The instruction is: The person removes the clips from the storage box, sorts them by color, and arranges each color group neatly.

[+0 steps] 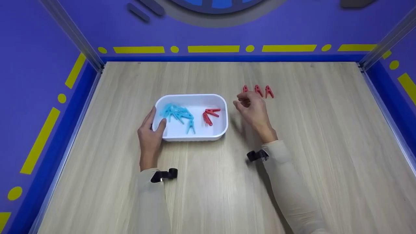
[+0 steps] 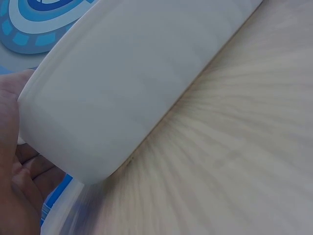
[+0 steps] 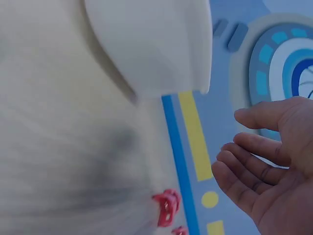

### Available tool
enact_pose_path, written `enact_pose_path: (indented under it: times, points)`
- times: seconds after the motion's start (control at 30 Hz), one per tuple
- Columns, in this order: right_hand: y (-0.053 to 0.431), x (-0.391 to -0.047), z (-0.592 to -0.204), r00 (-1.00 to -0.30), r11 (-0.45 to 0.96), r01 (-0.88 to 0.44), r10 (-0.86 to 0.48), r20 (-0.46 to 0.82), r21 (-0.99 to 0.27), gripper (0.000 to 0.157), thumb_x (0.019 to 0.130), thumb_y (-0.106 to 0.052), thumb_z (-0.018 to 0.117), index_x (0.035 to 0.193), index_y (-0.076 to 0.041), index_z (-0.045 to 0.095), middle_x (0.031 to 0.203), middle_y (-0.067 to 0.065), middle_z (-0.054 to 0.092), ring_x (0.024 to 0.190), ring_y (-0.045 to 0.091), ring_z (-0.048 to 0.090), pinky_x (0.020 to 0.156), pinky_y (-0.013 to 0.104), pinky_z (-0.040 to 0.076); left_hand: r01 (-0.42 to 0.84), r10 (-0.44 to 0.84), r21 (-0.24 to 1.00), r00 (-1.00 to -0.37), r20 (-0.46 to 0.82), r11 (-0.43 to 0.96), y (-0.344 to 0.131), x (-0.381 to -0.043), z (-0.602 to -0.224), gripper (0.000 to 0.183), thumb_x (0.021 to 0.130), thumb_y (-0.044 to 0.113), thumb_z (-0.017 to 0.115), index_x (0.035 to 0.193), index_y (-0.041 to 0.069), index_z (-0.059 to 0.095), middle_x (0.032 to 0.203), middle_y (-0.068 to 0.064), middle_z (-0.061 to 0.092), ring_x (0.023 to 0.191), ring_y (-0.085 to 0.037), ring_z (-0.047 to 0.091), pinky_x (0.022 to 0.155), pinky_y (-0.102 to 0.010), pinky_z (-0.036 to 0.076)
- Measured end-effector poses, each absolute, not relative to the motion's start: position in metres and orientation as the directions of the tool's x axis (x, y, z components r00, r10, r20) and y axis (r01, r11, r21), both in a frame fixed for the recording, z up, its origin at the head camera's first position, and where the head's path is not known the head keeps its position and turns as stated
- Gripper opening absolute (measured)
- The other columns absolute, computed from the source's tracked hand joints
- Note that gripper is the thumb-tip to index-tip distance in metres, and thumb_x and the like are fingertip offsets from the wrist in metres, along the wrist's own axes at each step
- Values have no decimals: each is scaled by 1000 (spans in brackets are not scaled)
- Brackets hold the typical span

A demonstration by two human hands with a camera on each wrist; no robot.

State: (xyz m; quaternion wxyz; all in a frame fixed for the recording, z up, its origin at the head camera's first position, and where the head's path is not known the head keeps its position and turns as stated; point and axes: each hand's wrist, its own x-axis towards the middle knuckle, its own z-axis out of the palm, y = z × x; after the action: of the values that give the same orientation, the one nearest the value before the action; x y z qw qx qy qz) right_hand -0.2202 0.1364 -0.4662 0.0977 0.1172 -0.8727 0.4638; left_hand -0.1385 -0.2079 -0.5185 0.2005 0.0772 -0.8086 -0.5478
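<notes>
A white plastic tub [image 1: 195, 134] sits on the table. My left hand [image 1: 151, 135] grips its left end, thumb over the rim and fingers along the outside; the left wrist view shows the same hold on the tub wall [image 2: 117, 88]. Inside lie a heap of light blue clothespins [image 1: 175, 112] on the left and a few red clothespins [image 1: 208, 117] on the right. My right hand [image 1: 255, 110] hovers right of the tub, its fingers loosely bent with nothing between them. Just beyond it, three red clothespins [image 1: 269, 92] stand in a row, the leftmost partly hidden by the hand.
The wooden tabletop [image 1: 208, 188] is bounded by a blue back wall [image 1: 292, 29] and side walls with yellow dashes. Each sleeve carries a black wrist camera [image 1: 257, 156].
</notes>
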Motion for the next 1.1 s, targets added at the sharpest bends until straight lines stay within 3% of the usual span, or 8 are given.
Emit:
enact_pose_path:
  times: [0.43,0.83,1.1]
  points:
    - [96,-211,-453,-850,433,-509,-389,356,-744,24,96,-4,79,117,3,72,111,15,72,100,24,71,94,38,61,68,-351,928,-914,206,367,-206,-136,-516,62,103,19,72,158,5,48,163,-10,47,152,-23,40,124,-32,33]
    - [65,-213,-463,-886,476,-394,-425,187,-786,22,97,-3,77,117,5,72,107,12,73,96,22,70,89,34,61,72,-348,920,-912,216,384,-205,-138,-516,61,103,17,72,157,5,48,162,-10,47,152,-24,41,124,-32,33]
    - [54,-214,-467,-886,582,-412,-434,160,-701,19,95,0,78,111,6,72,104,15,70,94,25,68,86,36,61,85,-348,916,-908,233,393,-207,-139,-517,62,101,17,74,156,2,49,161,-13,49,151,-26,42,124,-33,33]
